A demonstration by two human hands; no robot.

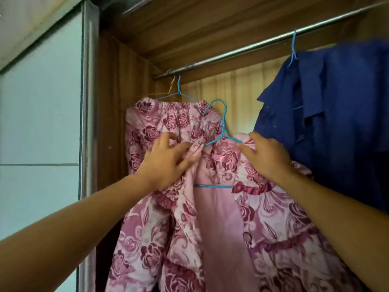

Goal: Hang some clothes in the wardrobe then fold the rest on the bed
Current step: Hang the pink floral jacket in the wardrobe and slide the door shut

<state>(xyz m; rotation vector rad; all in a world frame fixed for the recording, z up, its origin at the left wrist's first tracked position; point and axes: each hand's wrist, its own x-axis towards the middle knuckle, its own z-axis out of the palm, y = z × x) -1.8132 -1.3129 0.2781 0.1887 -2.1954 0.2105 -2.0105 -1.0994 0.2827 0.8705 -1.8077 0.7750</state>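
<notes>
The wooden wardrobe [117,98] stands open, its pale door frame [89,102] at the left edge. In front of it, low in the opening, hangs the task's garment, a pink rose-print jacket [151,228], held up by both hands with its front open and its plain pink lining showing. To the right a navy shirt [341,114] hangs from the metal rail [252,46] on its own blue hanger. At the rail's left end, just behind the jacket, a matching rose-print garment with an elastic waist [168,121] hangs on another blue hanger. The left hand [166,161] grips the jacket's left collar edge, its fingers [184,147] and thumb pinching a fold of fabric. The right hand [267,157] lies over the jacket's right shoulder, its fingers [245,149] curled round the cloth there. A blue wire hanger [223,127] sits inside the jacket, its hook well below the rail and not on it.
</notes>
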